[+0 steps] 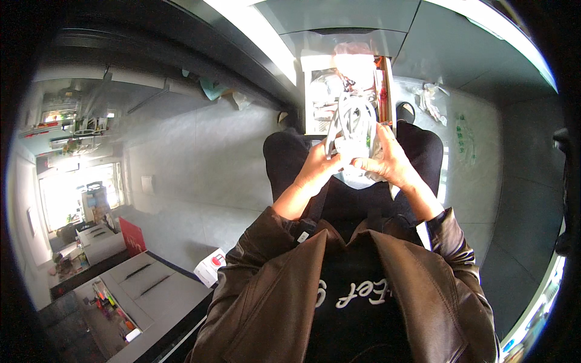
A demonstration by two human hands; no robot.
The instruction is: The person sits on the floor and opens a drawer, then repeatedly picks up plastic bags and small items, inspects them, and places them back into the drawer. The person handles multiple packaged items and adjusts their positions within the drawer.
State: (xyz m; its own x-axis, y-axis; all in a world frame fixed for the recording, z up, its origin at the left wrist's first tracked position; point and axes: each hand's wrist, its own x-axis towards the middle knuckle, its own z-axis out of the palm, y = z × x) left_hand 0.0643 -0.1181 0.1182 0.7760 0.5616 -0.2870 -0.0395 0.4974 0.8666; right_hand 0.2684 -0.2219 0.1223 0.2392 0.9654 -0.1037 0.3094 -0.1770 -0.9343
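White cursive lettering runs across the front of the black fabric shirt [357, 302] worn under the brown, glossy jacket [272, 266]; its ends slip under the jacket's open edges. Green characters, blurred, stand on the thin, translucent plastic sheet [465, 139] lying on the grey floor [200, 181] at right. Pale characters, too small to make out, mark the flat red rectangular panel [131, 235]. The white cardboard box [209, 272] bears a red printed patch, its details unclear.
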